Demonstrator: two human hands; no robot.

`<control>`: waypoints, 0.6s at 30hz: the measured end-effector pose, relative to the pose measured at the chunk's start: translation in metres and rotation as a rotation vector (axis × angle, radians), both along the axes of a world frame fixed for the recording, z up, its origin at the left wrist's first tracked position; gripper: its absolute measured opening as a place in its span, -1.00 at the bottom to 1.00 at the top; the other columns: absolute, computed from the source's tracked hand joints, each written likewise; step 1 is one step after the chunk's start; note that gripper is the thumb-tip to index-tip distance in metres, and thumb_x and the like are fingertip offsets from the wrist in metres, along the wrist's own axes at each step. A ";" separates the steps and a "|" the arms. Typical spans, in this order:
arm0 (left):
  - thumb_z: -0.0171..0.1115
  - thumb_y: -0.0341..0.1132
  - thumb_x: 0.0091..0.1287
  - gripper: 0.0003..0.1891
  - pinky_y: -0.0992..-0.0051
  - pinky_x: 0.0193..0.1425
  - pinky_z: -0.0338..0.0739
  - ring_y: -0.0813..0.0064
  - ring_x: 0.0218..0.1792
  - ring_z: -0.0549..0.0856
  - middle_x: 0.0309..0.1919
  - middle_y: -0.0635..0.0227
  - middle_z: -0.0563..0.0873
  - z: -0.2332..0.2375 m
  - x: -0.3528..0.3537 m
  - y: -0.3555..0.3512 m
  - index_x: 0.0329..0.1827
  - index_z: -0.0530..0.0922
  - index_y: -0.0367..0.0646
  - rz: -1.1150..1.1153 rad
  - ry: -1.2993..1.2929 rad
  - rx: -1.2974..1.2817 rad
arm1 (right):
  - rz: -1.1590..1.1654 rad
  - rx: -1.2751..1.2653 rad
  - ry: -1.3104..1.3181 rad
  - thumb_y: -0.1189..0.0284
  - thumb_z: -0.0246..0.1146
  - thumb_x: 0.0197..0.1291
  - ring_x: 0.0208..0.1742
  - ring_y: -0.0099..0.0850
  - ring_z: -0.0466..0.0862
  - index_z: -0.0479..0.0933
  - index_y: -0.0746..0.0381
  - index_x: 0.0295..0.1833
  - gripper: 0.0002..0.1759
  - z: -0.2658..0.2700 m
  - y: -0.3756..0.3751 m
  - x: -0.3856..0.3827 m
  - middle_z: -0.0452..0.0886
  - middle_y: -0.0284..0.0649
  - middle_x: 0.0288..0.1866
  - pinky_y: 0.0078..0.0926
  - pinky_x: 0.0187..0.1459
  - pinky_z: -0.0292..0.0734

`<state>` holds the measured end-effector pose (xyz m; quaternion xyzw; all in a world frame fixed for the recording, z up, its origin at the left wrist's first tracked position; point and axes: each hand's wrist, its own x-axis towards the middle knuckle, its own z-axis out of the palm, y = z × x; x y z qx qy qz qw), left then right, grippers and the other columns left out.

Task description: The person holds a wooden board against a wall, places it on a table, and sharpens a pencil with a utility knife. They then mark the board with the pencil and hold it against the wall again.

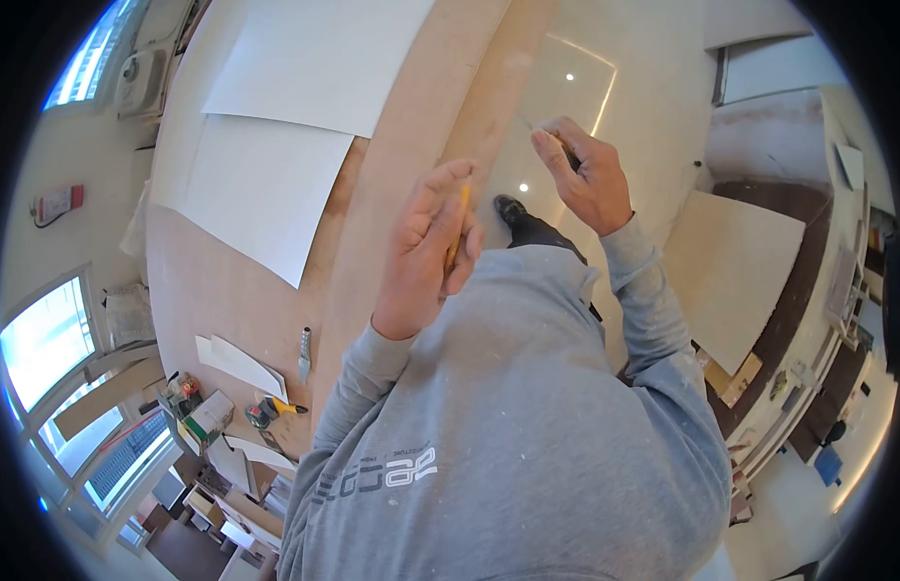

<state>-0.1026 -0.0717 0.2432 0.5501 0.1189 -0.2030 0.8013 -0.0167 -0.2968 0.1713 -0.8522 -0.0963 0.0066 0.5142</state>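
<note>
My left hand point(431, 237) is raised over the edge of the wooden table point(372, 203), its fingers closed round a thin yellow pencil-like stick point(459, 228). To the right, above the shiny floor, my right hand point(584, 174) is closed round a small dark tool point(569, 155), most of it hidden by the fingers. The two hands are apart. White sheets point(266, 184) lie on the table to the left of my left hand. Nearer my left sleeve, a knife-like tool with a grey handle point(305, 354) rests on the tabletop.
Cut white pieces point(239, 364), a yellow-and-black tool point(276, 411) and boxes point(210, 414) sit at the table's lower left. Another board point(736, 276) lies on a dark surface to the right. A black shoe point(510, 209) shows on the floor.
</note>
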 end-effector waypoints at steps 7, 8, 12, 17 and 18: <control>-0.11 -0.25 0.83 -0.52 0.73 -0.64 0.15 0.82 -0.72 0.31 -0.42 0.40 0.62 0.003 -0.001 -0.003 0.72 0.16 -0.09 0.010 -0.056 0.018 | 0.166 0.379 0.099 0.34 0.47 0.45 -0.30 -0.55 0.54 0.72 0.29 0.05 -0.75 0.018 0.012 -0.014 0.65 -0.34 -0.31 -0.43 -0.22 0.49; -0.10 -0.25 0.83 -0.51 0.73 -0.63 0.16 0.81 -0.71 0.32 -0.42 0.39 0.63 0.002 -0.001 -0.004 0.72 0.14 -0.09 0.005 -0.060 0.028 | 0.222 0.391 0.168 0.37 0.49 0.43 -0.28 -0.56 0.55 0.72 0.29 0.04 -0.77 0.026 0.011 -0.015 0.65 -0.36 -0.28 -0.45 -0.20 0.50; -0.05 -0.28 0.81 -0.52 0.71 -0.62 0.18 0.80 -0.71 0.34 -0.44 0.36 0.66 -0.004 -0.002 -0.005 0.69 0.14 -0.12 -0.054 -0.124 0.138 | 0.311 0.462 0.266 0.47 0.50 0.39 -0.20 -0.55 0.61 0.74 0.28 0.02 -0.82 0.039 0.015 -0.014 0.70 -0.36 -0.20 -0.50 -0.10 0.54; 0.00 -0.31 0.80 -0.55 0.70 -0.59 0.21 0.80 -0.69 0.38 -0.42 0.35 0.68 -0.009 -0.005 -0.006 0.64 0.19 -0.16 -0.053 -0.136 0.153 | 0.362 0.418 0.037 0.50 0.47 0.40 -0.24 -0.54 0.65 0.74 0.27 0.00 -0.87 0.029 0.018 -0.013 0.72 -0.31 -0.26 -0.51 -0.13 0.56; 0.01 -0.32 0.80 -0.55 0.70 -0.58 0.22 0.80 -0.68 0.39 -0.42 0.35 0.68 -0.009 -0.005 -0.006 0.64 0.19 -0.17 -0.054 -0.136 0.165 | 0.364 0.387 -0.024 0.50 0.46 0.40 -0.28 -0.55 0.64 0.74 0.27 0.00 -0.87 0.028 0.019 -0.013 0.70 -0.31 -0.30 -0.52 -0.18 0.56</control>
